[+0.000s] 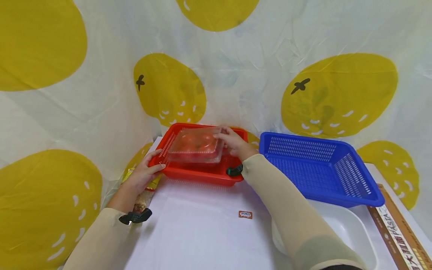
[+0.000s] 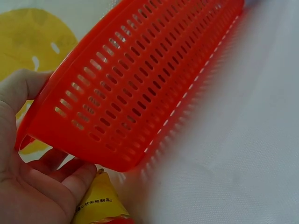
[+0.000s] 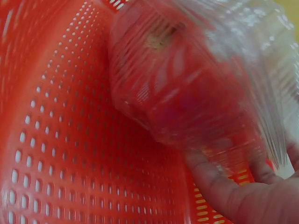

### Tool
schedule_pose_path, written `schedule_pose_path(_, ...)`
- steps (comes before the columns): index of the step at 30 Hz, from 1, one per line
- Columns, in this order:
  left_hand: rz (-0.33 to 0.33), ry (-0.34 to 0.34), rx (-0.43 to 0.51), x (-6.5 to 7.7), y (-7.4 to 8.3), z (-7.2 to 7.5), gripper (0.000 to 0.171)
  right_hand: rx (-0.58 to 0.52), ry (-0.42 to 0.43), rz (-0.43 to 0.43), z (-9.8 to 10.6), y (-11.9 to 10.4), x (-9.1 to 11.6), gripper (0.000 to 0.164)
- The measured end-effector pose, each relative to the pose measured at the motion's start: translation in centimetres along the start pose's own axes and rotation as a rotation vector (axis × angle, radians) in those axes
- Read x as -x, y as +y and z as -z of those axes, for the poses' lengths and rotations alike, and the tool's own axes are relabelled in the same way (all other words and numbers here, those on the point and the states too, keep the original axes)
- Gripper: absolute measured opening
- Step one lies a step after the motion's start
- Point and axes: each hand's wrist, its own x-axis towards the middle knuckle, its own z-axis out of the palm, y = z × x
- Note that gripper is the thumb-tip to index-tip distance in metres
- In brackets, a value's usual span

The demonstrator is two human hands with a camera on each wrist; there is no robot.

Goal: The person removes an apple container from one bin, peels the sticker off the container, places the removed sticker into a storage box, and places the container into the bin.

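Note:
My left hand [image 1: 143, 174] grips the left end of a red plastic basket [image 1: 199, 174], its thumb at the rim. In the left wrist view the fingers [image 2: 83, 179] curl beneath the slotted basket wall [image 2: 135, 79]. My right hand [image 1: 235, 142] holds a clear plastic box of tomatoes [image 1: 194, 152] by its right end, tilted inside the basket. Up close in the right wrist view, a red tomato [image 3: 173, 79] shows through the clear plastic, and the right fingers [image 3: 210, 179] reach under the box.
A blue basket [image 1: 303, 176] stands to the right, overlapping a white tub [image 1: 341, 221]. Along the right edge lies a brown pasta box [image 1: 395, 228]. A small brown packet [image 1: 245, 214] rests on the white table, and a yellow bag [image 2: 100, 200] lies beneath my left hand.

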Motion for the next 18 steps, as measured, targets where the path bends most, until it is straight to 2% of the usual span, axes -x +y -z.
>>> schedule_pose_path(6, -0.004, -0.013, -0.010, -0.08, -0.08, -0.30, 0.079, 0.056, -0.077, 0.090, 0.38, 0.82, -0.58, 0.061)
schedule_pose_path(11, -0.008, -0.034, 0.007, -0.19, -0.04, -0.39, 0.077, 0.190, -0.095, 0.127, 0.69, 0.93, -0.84, 0.066)
schedule_pose_path(15, -0.015, -0.045, 0.005, -0.20, -0.14, -0.15, 0.076, 0.291, -0.072, 0.057, 0.42, 0.75, -0.56, 0.076)
schedule_pose_path(18, -0.015, -0.037, -0.008, -0.22, -0.28, -0.10, 0.076, 0.294, -0.068, -0.034, 0.09, 0.71, -0.31, 0.082)
